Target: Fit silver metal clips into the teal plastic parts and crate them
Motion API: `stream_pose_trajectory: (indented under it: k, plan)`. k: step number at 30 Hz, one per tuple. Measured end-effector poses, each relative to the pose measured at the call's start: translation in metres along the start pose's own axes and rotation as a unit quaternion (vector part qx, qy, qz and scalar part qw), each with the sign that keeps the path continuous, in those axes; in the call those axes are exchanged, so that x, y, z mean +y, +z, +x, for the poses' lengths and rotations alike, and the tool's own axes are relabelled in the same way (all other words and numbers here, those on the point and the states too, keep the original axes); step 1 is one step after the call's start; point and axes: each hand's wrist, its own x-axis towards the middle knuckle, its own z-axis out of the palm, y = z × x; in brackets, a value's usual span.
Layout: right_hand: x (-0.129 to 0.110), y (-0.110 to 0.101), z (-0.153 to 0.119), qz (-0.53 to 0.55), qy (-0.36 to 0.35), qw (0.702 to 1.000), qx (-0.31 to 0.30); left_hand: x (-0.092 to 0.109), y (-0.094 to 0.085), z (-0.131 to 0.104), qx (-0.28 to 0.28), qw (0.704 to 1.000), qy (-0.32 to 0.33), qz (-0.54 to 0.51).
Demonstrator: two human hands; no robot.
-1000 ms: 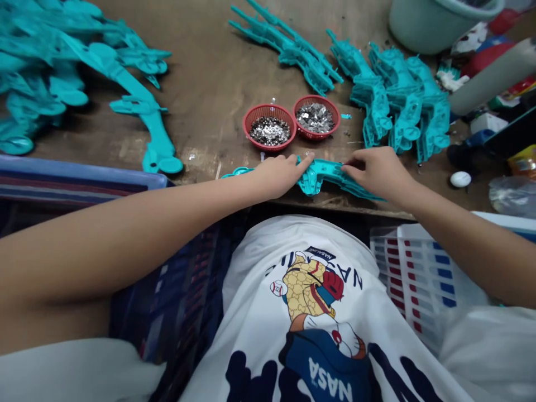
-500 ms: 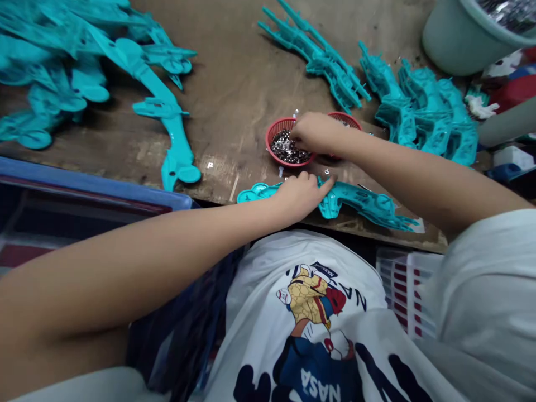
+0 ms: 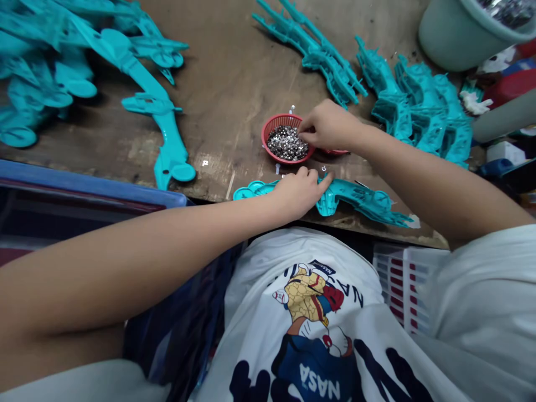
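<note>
A long turquoise plastic part [image 3: 355, 200] lies along the table's front edge. My left hand [image 3: 298, 192] rests on its middle with the fingers wrapped over it, hiding that stretch. Just behind, a red basket [image 3: 266, 139] holds many small shiny metal pieces [image 3: 287, 144]. My right hand [image 3: 329, 127] is over the basket's right rim, thumb and fingertips pinched together; anything between them is too small to make out. A second red basket [image 3: 336, 152] is mostly hidden beneath my right hand.
Turquoise parts are heaped on the left [image 3: 50, 61], and several more lie at the back right [image 3: 427, 106]. A pale bucket [image 3: 454, 33] of metal pieces stands at the far right. Small clips lie near the basket. A blue crate edge [image 3: 92, 181] and white crate [image 3: 404, 285] sit below the table edge.
My right hand has lifted out of the metal pieces and moved to the right, toward the basket's rim. My left hand stays on the turquoise part. The view has shifted slightly.
</note>
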Motion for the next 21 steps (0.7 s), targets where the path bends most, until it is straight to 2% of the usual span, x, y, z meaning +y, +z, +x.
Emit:
stream_pose_trajectory:
  k: [5,8,10,13,15,17,19,21]
  plan:
    - [-0.003,-0.021,-0.051,0.08,0.002,0.993,0.092,-0.002,0.001,-0.002,0.029,1.0,-0.001,0.0]
    - [-0.019,-0.033,-0.093,0.03,-0.001,0.993,0.118,-0.009,0.002,0.002,0.03,0.999,0.01,0.005]
    - [-0.04,-0.04,-0.119,-0.045,-0.012,0.993,0.106,-0.014,0.003,0.006,0.04,0.999,0.024,0.01]
    - [-0.076,-0.044,-0.144,-0.16,-0.04,0.986,0.037,-0.019,0.007,0.011,0.055,0.998,0.027,0.019]
    - [-0.091,-0.045,-0.15,-0.19,-0.066,0.979,-0.01,-0.021,0.008,0.011,0.056,0.998,0.027,0.033]
    - [-0.093,-0.044,-0.147,-0.179,-0.096,0.979,-0.027,-0.022,0.009,0.009,0.051,0.997,0.027,0.043]
    - [-0.085,-0.042,-0.138,-0.145,-0.133,0.98,-0.024,-0.025,0.011,0.007,0.044,0.998,0.022,0.048]
    - [-0.072,-0.039,-0.128,-0.102,-0.176,0.979,-0.008,-0.027,0.012,0.006,0.061,0.997,0.022,0.041]
